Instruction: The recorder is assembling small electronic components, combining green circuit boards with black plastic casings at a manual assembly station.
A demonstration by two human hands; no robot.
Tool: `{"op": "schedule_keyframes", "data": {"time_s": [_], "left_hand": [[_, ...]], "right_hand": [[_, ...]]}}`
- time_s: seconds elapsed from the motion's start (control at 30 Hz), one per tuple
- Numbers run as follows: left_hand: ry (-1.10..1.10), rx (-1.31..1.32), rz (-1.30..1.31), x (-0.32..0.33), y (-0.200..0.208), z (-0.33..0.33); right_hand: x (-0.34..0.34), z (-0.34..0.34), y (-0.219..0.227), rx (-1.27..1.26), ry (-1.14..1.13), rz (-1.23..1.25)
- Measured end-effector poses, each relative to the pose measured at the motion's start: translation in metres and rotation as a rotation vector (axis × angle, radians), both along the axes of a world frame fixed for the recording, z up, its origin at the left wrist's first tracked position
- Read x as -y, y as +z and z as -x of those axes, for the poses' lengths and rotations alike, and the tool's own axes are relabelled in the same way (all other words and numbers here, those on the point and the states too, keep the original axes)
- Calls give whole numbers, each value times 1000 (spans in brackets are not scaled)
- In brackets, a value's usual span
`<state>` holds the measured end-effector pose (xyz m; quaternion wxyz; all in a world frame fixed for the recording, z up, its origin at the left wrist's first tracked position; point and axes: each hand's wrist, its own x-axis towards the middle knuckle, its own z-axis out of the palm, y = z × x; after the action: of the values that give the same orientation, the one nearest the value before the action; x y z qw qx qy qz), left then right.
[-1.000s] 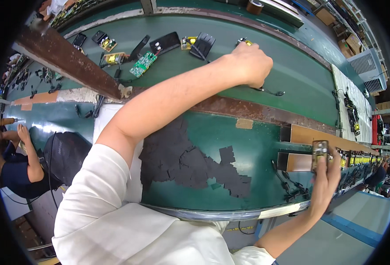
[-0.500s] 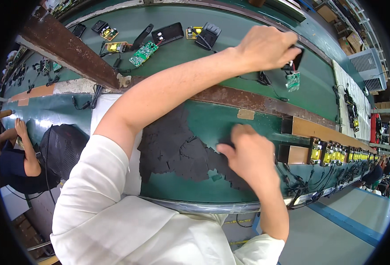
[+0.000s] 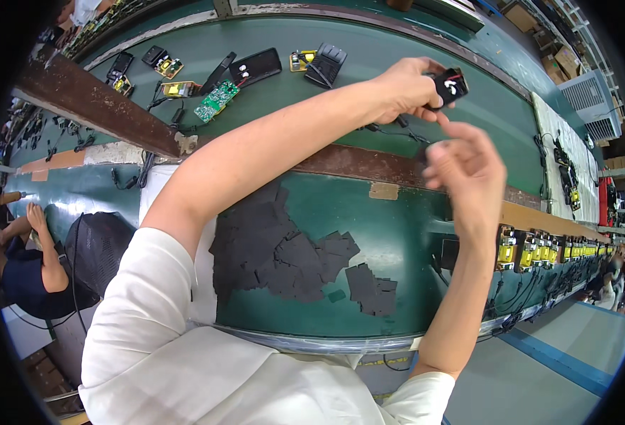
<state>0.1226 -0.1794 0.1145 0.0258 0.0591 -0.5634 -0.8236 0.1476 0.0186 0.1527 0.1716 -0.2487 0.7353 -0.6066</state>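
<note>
My left hand [image 3: 413,91] is over the far belt, closed on a black plastic adapter housing [image 3: 457,83] with white blobs of glue or filler inside. Just below it is my right hand [image 3: 468,164], smeared by motion. A small dark piece [image 3: 424,151], apparently one of the black sheet pieces, shows at its thumb and fingers. On the near green surface lies a spread of thin black sheet pieces [image 3: 284,251], with a smaller cluster [image 3: 372,290] to its right. The circuit board of the held housing does not show.
A rusty metal rail [image 3: 348,161] divides the two green surfaces. Open adapter housings [image 3: 256,66] and a green circuit board [image 3: 217,101] lie on the far one. At right, yellow-topped adapter boards [image 3: 532,248] stand in a row. Another person [image 3: 32,262] sits at left.
My right hand has risen from the black sheets to beside my left hand. My left hand has come lower and turned the housing; the green board hanging from it no longer shows.
</note>
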Motion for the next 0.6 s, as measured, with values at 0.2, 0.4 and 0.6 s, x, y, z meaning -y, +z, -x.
{"op": "schedule_keyframes", "data": {"time_s": [0.2,0.4,0.6], "left_hand": [[-192,-218,116,-46,18,-24],[-269,-143,226,-40,36,-35],[-388,-192,289,-32,54,-42]], "right_hand": [[-26,42,-14,-43,-404,201],[-22,42,-2,-535,-544,211],[-63,79,4,-99,-249,368]]}}
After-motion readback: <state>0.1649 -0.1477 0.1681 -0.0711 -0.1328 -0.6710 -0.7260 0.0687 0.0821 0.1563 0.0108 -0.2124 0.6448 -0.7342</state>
